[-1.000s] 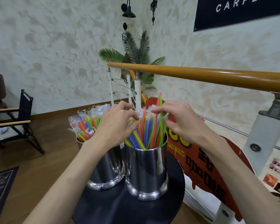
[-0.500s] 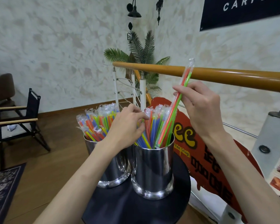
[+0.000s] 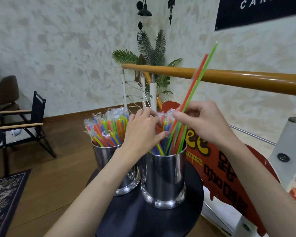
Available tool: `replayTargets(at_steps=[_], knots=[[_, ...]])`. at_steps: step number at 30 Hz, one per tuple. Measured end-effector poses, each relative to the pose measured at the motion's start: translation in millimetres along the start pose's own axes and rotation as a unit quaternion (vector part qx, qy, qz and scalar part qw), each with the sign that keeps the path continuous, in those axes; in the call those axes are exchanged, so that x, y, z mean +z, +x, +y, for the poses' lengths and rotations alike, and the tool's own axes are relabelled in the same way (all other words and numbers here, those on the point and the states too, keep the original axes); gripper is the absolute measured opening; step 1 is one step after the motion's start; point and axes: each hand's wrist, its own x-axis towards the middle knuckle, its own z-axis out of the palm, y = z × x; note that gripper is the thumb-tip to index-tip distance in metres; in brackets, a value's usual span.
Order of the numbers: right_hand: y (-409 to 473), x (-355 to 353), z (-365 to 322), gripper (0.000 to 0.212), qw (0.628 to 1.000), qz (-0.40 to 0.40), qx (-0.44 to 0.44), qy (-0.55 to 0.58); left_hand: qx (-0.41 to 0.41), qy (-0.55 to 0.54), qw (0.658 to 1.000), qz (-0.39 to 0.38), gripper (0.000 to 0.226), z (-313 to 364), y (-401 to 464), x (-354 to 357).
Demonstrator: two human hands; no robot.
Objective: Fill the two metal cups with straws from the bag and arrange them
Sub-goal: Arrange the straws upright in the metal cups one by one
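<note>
Two metal cups are standing side by side on the round black desk point(image 3: 143, 218), nearly touching. The left cup point(image 3: 108, 161) is sitting toward the desk's far left edge, packed with wrapped coloured straws point(image 3: 108, 129). The right cup point(image 3: 164, 178) is sitting nearer the desk's middle, holding its own bundle of straws point(image 3: 171, 142).

The right hand point(image 3: 207, 124) is hovering above the right cup, its grip pinching a red straw and a green straw point(image 3: 197, 77) that are tilting up and to the right across the wooden handrail point(image 3: 246, 79); their lower ends are probably reaching into the cup, though blur is making this hard to confirm.

The left hand point(image 3: 142, 132) is resting over the right cup's bundle, its grip curling in among the straw tops.
</note>
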Motion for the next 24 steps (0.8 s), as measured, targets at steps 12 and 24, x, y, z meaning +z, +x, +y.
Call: replayTargets(at_steps=[12, 24], knots=[[-4.0, 20.9, 27.4, 0.038, 0.958, -0.169, 0.108, -0.204, -0.057, -0.111, 0.992, -0.024, 0.015, -9.3, 3.3, -6.2], [-6.6, 28.8, 16.1, 0.066, 0.950, -0.183, 0.105, -0.232, -0.041, -0.150, 0.988, -0.002, 0.012, -12.1, 1.6, -17.1]])
